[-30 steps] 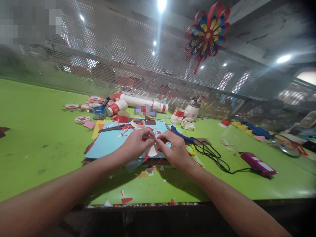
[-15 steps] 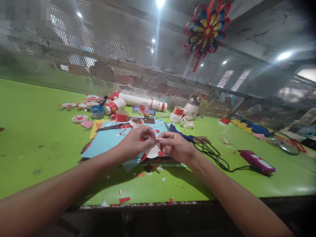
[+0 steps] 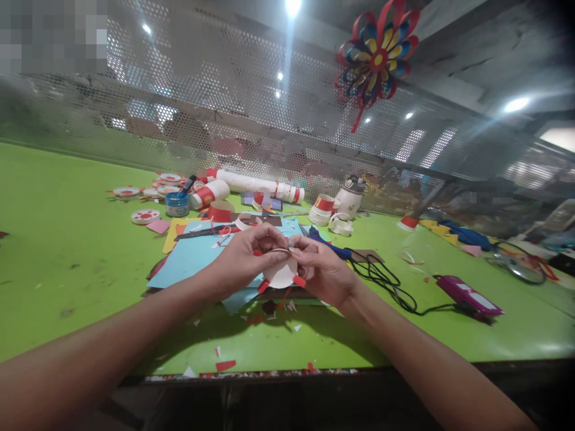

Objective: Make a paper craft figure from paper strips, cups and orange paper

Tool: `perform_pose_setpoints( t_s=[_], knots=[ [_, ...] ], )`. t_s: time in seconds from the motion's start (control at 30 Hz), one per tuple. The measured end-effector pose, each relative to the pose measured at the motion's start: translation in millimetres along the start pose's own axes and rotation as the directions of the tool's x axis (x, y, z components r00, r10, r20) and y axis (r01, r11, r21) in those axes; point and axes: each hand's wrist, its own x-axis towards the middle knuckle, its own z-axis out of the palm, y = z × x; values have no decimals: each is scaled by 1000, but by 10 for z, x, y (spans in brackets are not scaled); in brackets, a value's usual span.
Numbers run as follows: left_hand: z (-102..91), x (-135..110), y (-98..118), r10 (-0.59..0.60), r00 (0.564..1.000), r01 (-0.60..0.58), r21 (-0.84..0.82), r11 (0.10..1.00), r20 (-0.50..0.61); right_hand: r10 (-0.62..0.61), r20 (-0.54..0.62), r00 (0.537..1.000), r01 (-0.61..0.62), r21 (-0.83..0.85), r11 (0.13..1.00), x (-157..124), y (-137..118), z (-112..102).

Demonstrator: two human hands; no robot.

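"Head view: what have the hands got?"

"A disc (image 3: 281, 275) of white paper with small red tabs (image 3: 299, 281) on its rim. It is held up over the near edge of the blue sheet (image 3: 188, 257). I cannot tell whether it touches the sheet."

"And the grip?"

"Both hands are closed on it. The left hand (image 3: 245, 257) pinches the upper left rim between thumb and fingers. The right hand (image 3: 323, 269) pinches the right rim, fingertips almost meeting the left's over the top. The exact contact under the fingers is hidden."

"How would it handle?"

"Very light, I'd judge, and thin. It looks stiff enough to keep flat across its face, but it would crease under a hard squeeze. The tabs look like the weak part, since they are small, stick out, and could bend or tear off easily."

"So where should it be held?"

"By the white rim between the tabs, with a light pinch from two sides, much as it is now. It should not be held by a tab, and nothing should press on the middle."

"What else is about?"

"Red and white scraps (image 3: 224, 364) lie on the table nearer than the sheet. A black cable (image 3: 386, 281) runs off to the sheet's right. Beyond the sheet's far left corner stands a blue jar (image 3: 176, 204), with paper cups (image 3: 321, 209) past the far right corner."
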Motion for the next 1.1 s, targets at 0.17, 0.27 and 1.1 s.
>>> perform_pose_setpoints(
  t_s=[0.17,0.27,1.1],
  knots=[
    [7,22,-4,-61,997,61,-21,998,-39,-33,-47,998,30,-56,998,58,18,-79],
    [-13,52,-57,-142,986,137,-55,989,-92,-68,-163,984,51,-104,993,127,3,-175],
    [-94,128,-161,-395,857,252,-400,881,-331,-279,-213,936,54,-697,715,175,189,-188]
  ],
)
